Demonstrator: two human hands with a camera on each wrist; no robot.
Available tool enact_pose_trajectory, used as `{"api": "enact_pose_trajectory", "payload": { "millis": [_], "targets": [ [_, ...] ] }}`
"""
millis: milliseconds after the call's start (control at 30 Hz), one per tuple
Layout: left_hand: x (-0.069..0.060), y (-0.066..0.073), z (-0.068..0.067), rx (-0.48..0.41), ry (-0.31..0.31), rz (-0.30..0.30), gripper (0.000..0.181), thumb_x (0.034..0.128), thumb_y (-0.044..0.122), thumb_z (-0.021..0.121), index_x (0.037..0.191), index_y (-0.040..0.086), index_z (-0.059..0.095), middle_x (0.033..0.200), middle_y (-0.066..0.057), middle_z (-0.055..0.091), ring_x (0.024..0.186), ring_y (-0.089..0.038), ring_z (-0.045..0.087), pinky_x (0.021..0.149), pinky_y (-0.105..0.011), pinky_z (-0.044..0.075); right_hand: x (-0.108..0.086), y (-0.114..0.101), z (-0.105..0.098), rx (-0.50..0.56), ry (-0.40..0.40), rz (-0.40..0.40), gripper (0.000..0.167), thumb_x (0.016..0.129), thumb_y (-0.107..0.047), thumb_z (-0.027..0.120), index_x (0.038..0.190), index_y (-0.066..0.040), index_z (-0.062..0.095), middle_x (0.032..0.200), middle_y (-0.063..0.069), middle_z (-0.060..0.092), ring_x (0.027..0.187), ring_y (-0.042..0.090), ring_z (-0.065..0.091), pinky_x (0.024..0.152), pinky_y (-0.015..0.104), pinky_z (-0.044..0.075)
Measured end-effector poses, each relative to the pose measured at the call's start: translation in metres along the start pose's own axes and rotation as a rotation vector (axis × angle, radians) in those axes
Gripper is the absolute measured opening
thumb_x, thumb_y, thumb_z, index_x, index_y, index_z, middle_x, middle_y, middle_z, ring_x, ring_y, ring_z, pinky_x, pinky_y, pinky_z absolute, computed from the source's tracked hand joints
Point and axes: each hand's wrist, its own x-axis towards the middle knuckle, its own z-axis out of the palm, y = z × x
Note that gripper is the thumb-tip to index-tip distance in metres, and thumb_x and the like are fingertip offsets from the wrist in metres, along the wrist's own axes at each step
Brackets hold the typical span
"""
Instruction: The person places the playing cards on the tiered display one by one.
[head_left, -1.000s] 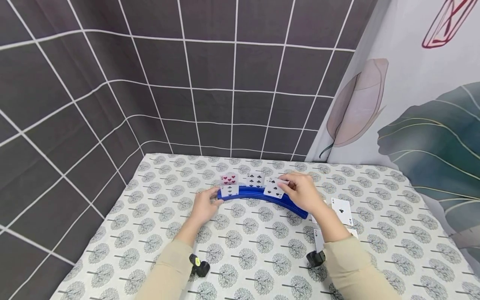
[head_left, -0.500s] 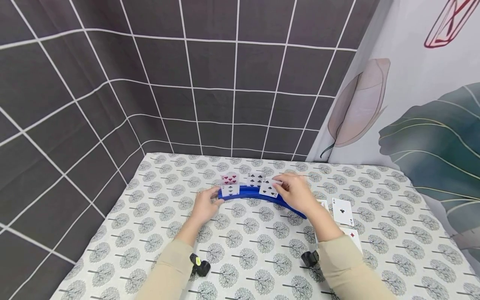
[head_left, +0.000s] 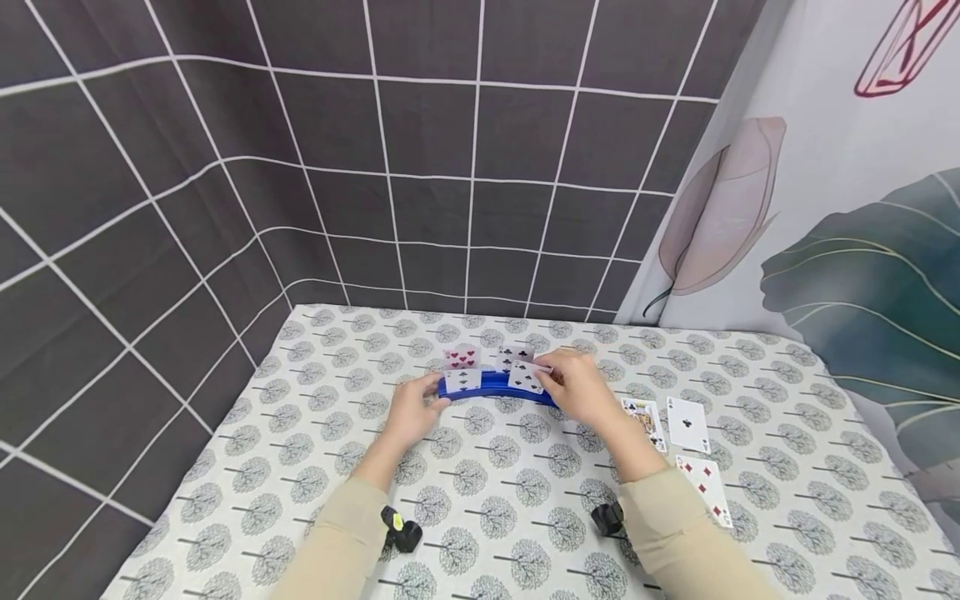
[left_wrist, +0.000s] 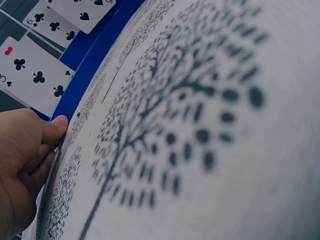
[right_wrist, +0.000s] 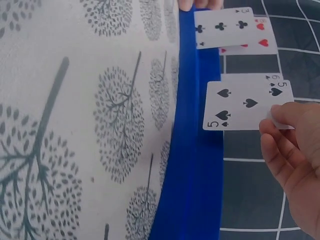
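A curved blue card holder (head_left: 493, 385) lies on the table, and my left hand (head_left: 408, 412) grips its left end between thumb and fingers. Near that end a three of clubs (right_wrist: 225, 30) stands in front of a hearts card (head_left: 461, 357). My right hand (head_left: 581, 387) pinches a five of spades (right_wrist: 245, 107) by its top corner. That card's lower edge is at the holder; whether it sits in a groove I cannot tell. Behind it stands a six of clubs (left_wrist: 52, 25), partly covered. In the head view my right hand hides the holder's right end.
To the right, a king (head_left: 645, 421), an ace of clubs (head_left: 687, 425) and a diamonds card (head_left: 705, 490) lie face up near my right forearm. A tree-patterned cloth (head_left: 300, 500) covers the table. Dark curtain (head_left: 427, 208) with white grid lines hangs behind.
My right hand has moved left along the holder with the five of spades, bringing it in front of the six of clubs. The left hand keeps its grip. My right forearm now uncovers the loose cards.
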Motion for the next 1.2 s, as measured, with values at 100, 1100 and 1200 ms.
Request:
{"api": "enact_pose_trajectory", "payload": {
  "millis": [100, 1100, 1200],
  "targets": [
    [0.0, 0.001, 0.0, -0.006, -0.003, -0.006, 0.052, 0.088, 0.005, 0.076, 0.138, 0.001, 0.059, 0.126, -0.022, 0.067, 0.118, -0.036, 0.065, 0.108, -0.047, 0.049, 0.001, -0.002, 0.003, 0.004, -0.013, -0.005, 0.011, 0.089, 0.001, 0.074, 0.1, 0.0, 0.076, 0.08, 0.005, 0.069, 0.061, 0.007, 0.052, 0.053, 0.021, 0.05],
    [-0.002, -0.001, 0.001, -0.009, 0.008, 0.035, 0.05, 0.0881, 0.004, 0.075, 0.136, 0.001, 0.06, 0.124, -0.021, 0.068, 0.117, -0.036, 0.065, 0.107, -0.047, 0.05, 0.007, -0.006, 0.018, -0.06, -0.078, -0.005, 0.02, 0.091, 0.001, 0.07, 0.111, 0.001, 0.075, 0.098, 0.015, 0.075, 0.069, 0.016, 0.064, 0.063, 0.026, 0.059],
    [-0.002, 0.0, 0.001, -0.01, 0.011, 0.03, 0.05, 0.0881, 0.005, 0.075, 0.136, 0.001, 0.06, 0.124, -0.02, 0.068, 0.117, -0.035, 0.065, 0.108, -0.047, 0.049, 0.009, -0.007, 0.019, -0.086, -0.073, -0.029, 0.024, 0.092, 0.002, 0.07, 0.116, 0.001, 0.073, 0.099, 0.016, 0.075, 0.068, 0.016, 0.063, 0.063, 0.025, 0.058]
  ]
}}
